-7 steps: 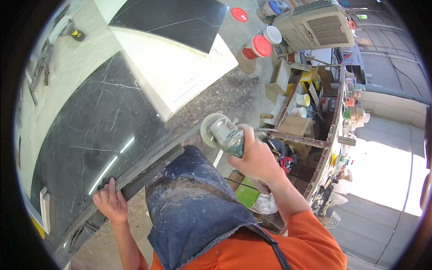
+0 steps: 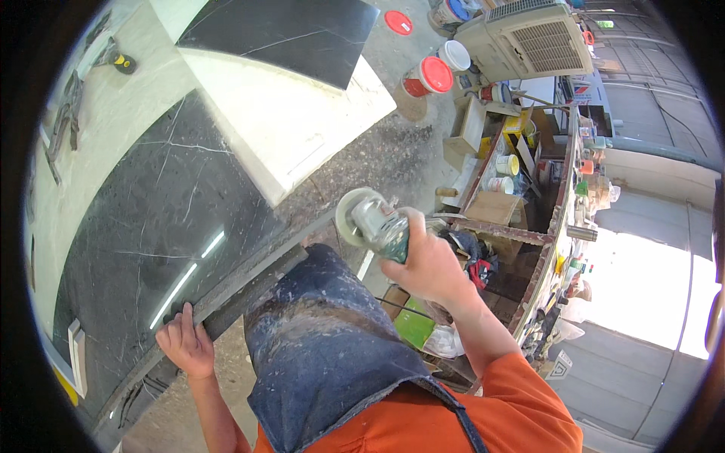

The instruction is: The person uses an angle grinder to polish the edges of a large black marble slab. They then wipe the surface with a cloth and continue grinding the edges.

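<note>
Black stone makes up the big slab (image 2: pixel 174 204), with thin white lines on it. Its near left end runs into the dark rim, so it is hard to see where it stops. A white board (image 2: pixel 294 136) lies past the slab's right end, partly hidden by another black piece (image 2: pixel 279 38). The cooler (image 2: pixel 529 45) stands well to the right of the slab. A dusty blue apron (image 2: pixel 325 332) is just beside the slab's near edge. The red bucket (image 2: pixel 414 84) is beyond the slab, and its lid hides the inside.

The grinder (image 2: pixel 385 226) is up by the right end of the slab's near edge. The right hand (image 2: pixel 434 264) is wrapped around it, hiding its back part. Some of those fingers are out of sight. That arm reaches toward the slab's end.

The left hand (image 2: pixel 185 343) rests on the slab's near edge, fingers bent; its thumb is hard to make out. The grinder's round disc (image 2: pixel 350 215) looks blurry, and I cannot tell if it touches the slab.
</note>
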Motion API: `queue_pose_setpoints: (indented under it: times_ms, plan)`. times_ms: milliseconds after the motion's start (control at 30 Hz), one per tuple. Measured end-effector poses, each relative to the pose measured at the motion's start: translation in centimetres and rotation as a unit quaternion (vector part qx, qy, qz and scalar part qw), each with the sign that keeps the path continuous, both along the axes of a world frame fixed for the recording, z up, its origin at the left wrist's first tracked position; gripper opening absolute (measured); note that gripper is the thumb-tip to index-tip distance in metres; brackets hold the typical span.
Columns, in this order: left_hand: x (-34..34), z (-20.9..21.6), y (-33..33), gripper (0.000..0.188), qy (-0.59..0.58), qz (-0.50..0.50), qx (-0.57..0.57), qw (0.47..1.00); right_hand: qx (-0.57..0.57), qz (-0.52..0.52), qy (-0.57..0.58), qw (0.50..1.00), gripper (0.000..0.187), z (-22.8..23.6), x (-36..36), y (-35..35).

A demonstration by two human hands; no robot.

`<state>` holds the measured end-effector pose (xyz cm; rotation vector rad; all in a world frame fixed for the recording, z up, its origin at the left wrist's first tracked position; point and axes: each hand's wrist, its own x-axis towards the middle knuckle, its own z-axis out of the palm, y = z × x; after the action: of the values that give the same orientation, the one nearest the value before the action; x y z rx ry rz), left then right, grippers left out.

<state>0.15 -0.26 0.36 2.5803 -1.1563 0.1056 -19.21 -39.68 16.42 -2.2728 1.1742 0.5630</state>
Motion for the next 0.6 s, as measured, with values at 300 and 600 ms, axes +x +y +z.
queue_pose_setpoints:
  times_ms: [300,600]
  plan:
    - [0.0,0.2,0.1,0.044,0.004,-0.004,-0.005,1.000,-0.003,0.018,0.000,1.000,0.079,0.4,0.0,0.1]
    - [0.0,0.2,0.0,0.043,-0.007,-0.001,0.005,1.000,-0.030,0.022,-0.013,0.999,0.077,0.1,-0.1,-0.4]
